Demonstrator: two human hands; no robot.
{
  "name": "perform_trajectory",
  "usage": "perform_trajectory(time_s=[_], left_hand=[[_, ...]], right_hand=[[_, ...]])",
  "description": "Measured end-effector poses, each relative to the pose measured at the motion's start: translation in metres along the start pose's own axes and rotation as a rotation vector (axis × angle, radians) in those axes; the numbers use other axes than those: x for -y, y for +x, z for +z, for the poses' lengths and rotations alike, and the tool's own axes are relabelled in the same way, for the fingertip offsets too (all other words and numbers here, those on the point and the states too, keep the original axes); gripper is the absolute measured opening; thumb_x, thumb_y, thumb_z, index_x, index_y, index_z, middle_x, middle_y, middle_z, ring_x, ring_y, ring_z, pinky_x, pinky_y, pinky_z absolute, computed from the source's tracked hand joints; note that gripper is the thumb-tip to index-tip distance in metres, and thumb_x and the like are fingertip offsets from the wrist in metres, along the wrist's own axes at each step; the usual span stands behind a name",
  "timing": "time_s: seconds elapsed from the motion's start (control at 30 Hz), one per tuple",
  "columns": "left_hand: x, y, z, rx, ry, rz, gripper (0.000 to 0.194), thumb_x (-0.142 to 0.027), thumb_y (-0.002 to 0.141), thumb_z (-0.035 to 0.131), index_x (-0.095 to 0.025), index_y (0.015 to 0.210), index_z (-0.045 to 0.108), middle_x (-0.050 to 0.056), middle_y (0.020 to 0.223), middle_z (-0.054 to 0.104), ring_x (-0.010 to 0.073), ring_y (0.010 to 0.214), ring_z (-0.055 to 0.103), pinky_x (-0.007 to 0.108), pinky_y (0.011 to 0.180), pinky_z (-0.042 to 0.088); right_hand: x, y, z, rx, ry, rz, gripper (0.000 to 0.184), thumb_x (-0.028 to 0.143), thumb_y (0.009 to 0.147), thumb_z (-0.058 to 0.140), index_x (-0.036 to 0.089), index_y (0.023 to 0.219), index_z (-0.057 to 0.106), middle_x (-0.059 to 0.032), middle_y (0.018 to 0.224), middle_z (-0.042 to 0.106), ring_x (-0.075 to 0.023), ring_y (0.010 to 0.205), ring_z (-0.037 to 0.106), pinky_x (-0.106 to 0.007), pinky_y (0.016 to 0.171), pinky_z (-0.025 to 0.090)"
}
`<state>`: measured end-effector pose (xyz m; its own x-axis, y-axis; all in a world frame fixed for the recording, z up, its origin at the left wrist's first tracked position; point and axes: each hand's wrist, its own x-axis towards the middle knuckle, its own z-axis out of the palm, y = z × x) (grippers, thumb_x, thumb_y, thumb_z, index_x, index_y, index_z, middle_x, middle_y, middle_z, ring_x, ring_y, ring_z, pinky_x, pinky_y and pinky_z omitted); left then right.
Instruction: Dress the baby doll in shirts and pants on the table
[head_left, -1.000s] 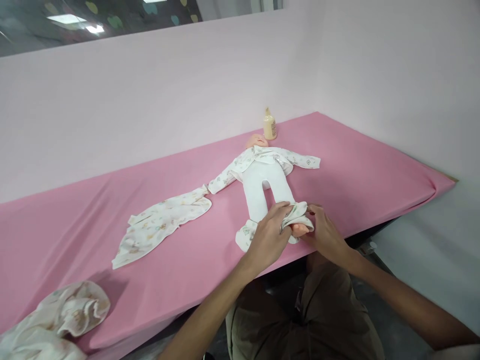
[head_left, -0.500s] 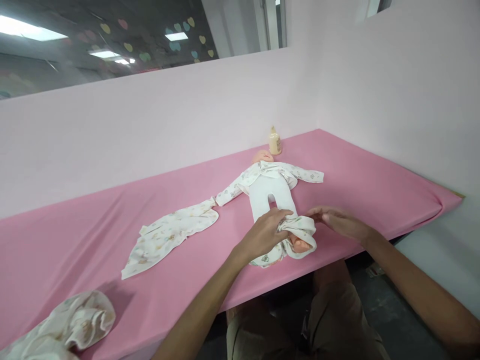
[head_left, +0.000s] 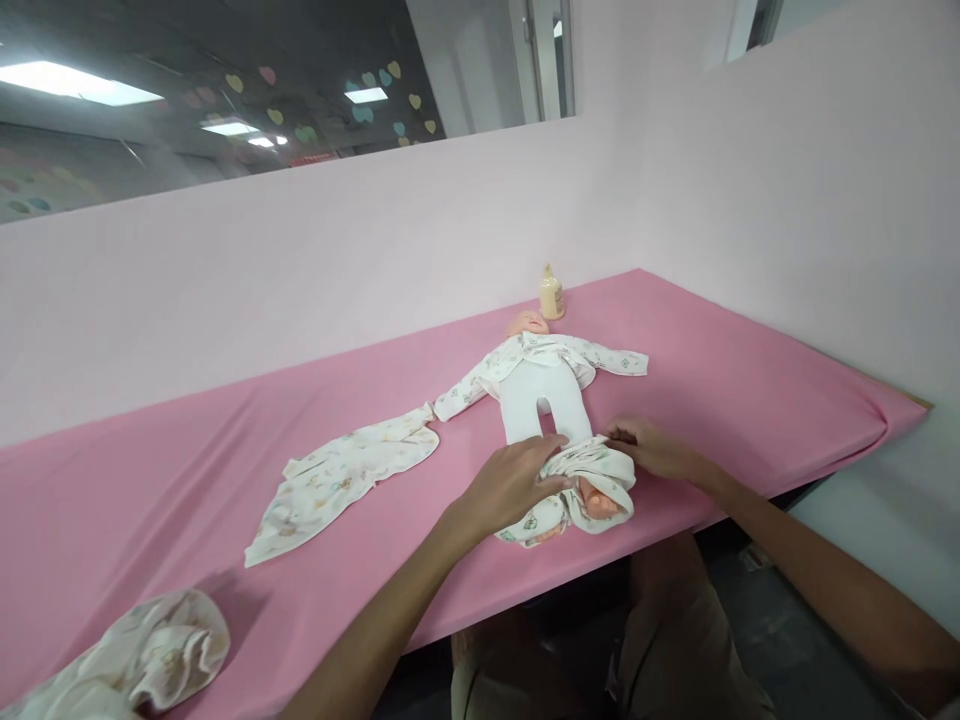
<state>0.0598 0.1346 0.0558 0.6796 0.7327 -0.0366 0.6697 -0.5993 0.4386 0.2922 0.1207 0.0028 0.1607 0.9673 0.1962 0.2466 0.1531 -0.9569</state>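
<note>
A baby doll (head_left: 546,392) lies on its back with its feet toward me. It has white legs and wears a printed long-sleeved baby top (head_left: 480,378). Printed baby pants (head_left: 589,462) are bunched around its lower legs, and a bare foot (head_left: 596,500) shows through one cuff. My left hand (head_left: 514,485) pinches the bunched cloth from the left, fingers over it and thumb below. On the other side, my right hand (head_left: 651,450) has its curled fingers at the upper right edge of the pants. Its fingertips are partly hidden.
A pump bottle (head_left: 551,297) stands beyond the doll's head (head_left: 529,322). On the pink-covered table (head_left: 330,370), another printed garment (head_left: 345,480) lies flat at the left, and a crumpled printed cloth (head_left: 150,645) is at the near left. Walls border the back and right.
My right hand has moved left onto the edge of the pants, its fingers curling in. My left hand has shifted slightly left and down with the cloth. The view has tilted slightly upward.
</note>
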Motion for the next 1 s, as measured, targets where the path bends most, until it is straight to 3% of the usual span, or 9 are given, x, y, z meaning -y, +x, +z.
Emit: perform_trajectory(time_s=[0.1,0.2,0.3,0.43,0.63,0.73,0.83,0.93,1.0], left_hand=[[0.003,-0.019,-0.007,0.066,-0.076,-0.099,0.023,-0.037,0.093,0.042,-0.02,0.094,0.057,0.001,0.089,0.061,0.0166,0.075,0.054,0.028,0.064,0.04],[0.008,-0.032,-0.013,0.126,-0.191,-0.202,0.024,-0.037,0.089,0.044,-0.019,0.074,0.043,-0.002,0.073,0.044,0.0123,0.063,0.039,0.025,0.054,0.031],[0.013,-0.038,-0.016,0.169,-0.334,-0.211,0.025,-0.038,0.084,0.053,-0.02,0.075,0.037,-0.001,0.082,0.042,0.0124,0.071,0.039,0.024,0.059,0.034],[0.019,-0.043,-0.017,0.223,-0.459,-0.201,0.023,-0.04,0.085,0.053,-0.02,0.083,0.042,0.001,0.092,0.047,0.0144,0.081,0.042,0.025,0.068,0.038],[0.043,-0.043,-0.011,0.25,-0.594,-0.255,0.027,-0.043,0.089,0.05,-0.021,0.103,0.054,0.004,0.108,0.057,0.0163,0.092,0.051,0.027,0.077,0.041],[0.052,-0.039,-0.01,0.294,-0.576,-0.315,0.025,-0.042,0.087,0.053,-0.02,0.099,0.059,0.004,0.106,0.06,0.0183,0.094,0.053,0.027,0.077,0.041],[0.05,-0.035,-0.012,0.298,-0.551,-0.273,0.02,-0.036,0.082,0.058,-0.019,0.093,0.061,0.002,0.096,0.059,0.0165,0.086,0.051,0.026,0.071,0.039],[0.045,-0.032,-0.013,0.345,-0.541,-0.138,0.013,-0.027,0.076,0.061,-0.018,0.085,0.062,0.0,0.087,0.057,0.0147,0.079,0.048,0.024,0.067,0.036],[0.046,-0.033,-0.01,0.358,-0.528,-0.121,0.01,-0.023,0.074,0.059,-0.017,0.082,0.063,0.0,0.084,0.057,0.014,0.077,0.047,0.024,0.065,0.034]], right_hand=[[-0.005,0.006,-0.002,0.208,-0.078,-0.063,0.024,0.032,0.083,0.055,0.015,0.069,0.063,0.0035,0.063,0.057,-0.0089,0.06,0.045,-0.024,0.056,0.033],[-0.015,0.015,0.0,0.317,-0.169,-0.127,0.022,0.029,0.088,0.048,0.015,0.08,0.064,0.0026,0.071,0.059,-0.0099,0.064,0.047,-0.025,0.059,0.033],[-0.03,0.025,0.004,0.344,-0.268,-0.127,0.019,0.031,0.088,0.048,0.017,0.079,0.058,0.0016,0.071,0.058,-0.0116,0.063,0.047,-0.026,0.059,0.034],[-0.046,0.032,0.008,0.299,-0.389,-0.079,0.025,0.039,0.088,0.047,0.02,0.071,0.045,0.0026,0.066,0.051,-0.0123,0.06,0.043,-0.027,0.055,0.031],[-0.045,0.033,0.005,0.365,-0.372,-0.056,0.025,0.039,0.088,0.047,0.02,0.073,0.045,-0.0007,0.07,0.054,-0.0144,0.064,0.046,-0.029,0.056,0.034],[-0.037,0.034,-0.001,0.463,-0.192,-0.006,0.022,0.04,0.089,0.049,0.02,0.091,0.057,-0.0043,0.09,0.064,-0.0188,0.081,0.058,-0.031,0.069,0.045],[-0.03,0.037,-0.005,0.46,-0.122,0.035,0.026,0.041,0.091,0.047,0.02,0.1,0.06,-0.0054,0.1,0.066,-0.0196,0.091,0.061,-0.034,0.08,0.047],[-0.024,0.04,-0.006,0.493,-0.176,0.037,0.027,0.041,0.09,0.05,0.019,0.101,0.062,-0.0055,0.099,0.066,-0.0189,0.09,0.061,-0.033,0.08,0.047],[-0.023,0.041,-0.006,0.557,-0.189,0.021,0.027,0.041,0.087,0.055,0.019,0.103,0.061,-0.0051,0.097,0.064,-0.0181,0.087,0.059,-0.031,0.074,0.046]])
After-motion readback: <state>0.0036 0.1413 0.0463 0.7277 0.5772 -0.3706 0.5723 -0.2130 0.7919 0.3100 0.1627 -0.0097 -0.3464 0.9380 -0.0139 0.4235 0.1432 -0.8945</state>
